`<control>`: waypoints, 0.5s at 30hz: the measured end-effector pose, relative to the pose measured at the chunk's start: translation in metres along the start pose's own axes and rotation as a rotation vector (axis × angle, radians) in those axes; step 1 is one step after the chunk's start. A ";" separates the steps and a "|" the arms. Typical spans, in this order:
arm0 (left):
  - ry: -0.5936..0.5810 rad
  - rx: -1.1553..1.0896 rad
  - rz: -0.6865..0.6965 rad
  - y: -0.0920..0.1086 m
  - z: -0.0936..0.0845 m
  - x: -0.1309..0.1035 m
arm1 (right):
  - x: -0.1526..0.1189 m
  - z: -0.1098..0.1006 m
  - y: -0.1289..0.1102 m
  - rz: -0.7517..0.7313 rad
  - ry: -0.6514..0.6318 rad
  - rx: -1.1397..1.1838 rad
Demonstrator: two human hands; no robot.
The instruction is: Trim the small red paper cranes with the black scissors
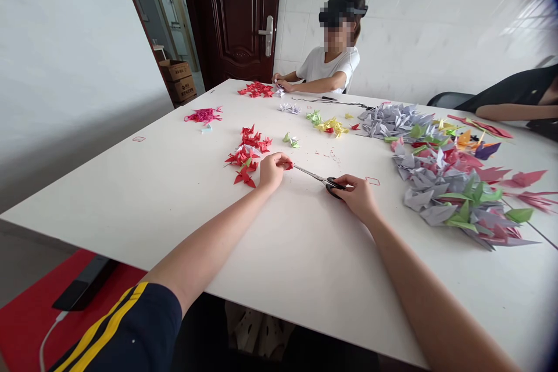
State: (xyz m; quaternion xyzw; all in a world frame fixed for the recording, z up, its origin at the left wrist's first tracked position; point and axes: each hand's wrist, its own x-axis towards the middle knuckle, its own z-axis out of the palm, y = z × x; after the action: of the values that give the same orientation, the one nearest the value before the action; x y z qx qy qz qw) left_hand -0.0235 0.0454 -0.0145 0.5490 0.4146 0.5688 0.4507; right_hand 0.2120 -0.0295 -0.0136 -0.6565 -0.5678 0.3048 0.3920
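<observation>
Your left hand (pixel 271 173) pinches a red paper (pixel 288 166) in closed fingers (pixel 281 158), mid-counter (pixel 174 226). Your right hand (pixel 358 197) grips the scissors (pixel 320 178) by the handles, tips at the paper. Red cranes (pixel 251 148) lie just left; a mixed heap (pixel 440 186) lies right.

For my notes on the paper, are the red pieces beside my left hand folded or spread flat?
Folded: the red paper pieces beside your left hand show raised, pointed tips and angular, winged shapes.
</observation>
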 end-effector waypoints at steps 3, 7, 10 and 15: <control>0.012 0.021 0.002 0.001 0.000 0.000 | 0.001 0.000 0.002 -0.004 0.000 0.013; 0.002 0.010 0.009 0.003 0.000 -0.001 | 0.003 0.001 0.003 0.000 0.011 0.020; 0.003 0.001 0.006 0.005 0.000 -0.002 | 0.002 0.001 0.002 0.005 0.015 0.017; 0.007 -0.006 0.024 0.004 0.000 -0.002 | 0.000 0.001 -0.002 0.004 0.006 0.031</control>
State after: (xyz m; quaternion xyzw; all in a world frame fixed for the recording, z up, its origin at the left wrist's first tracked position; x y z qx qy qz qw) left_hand -0.0237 0.0423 -0.0113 0.5504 0.4082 0.5773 0.4440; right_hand 0.2104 -0.0296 -0.0124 -0.6523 -0.5606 0.3124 0.4031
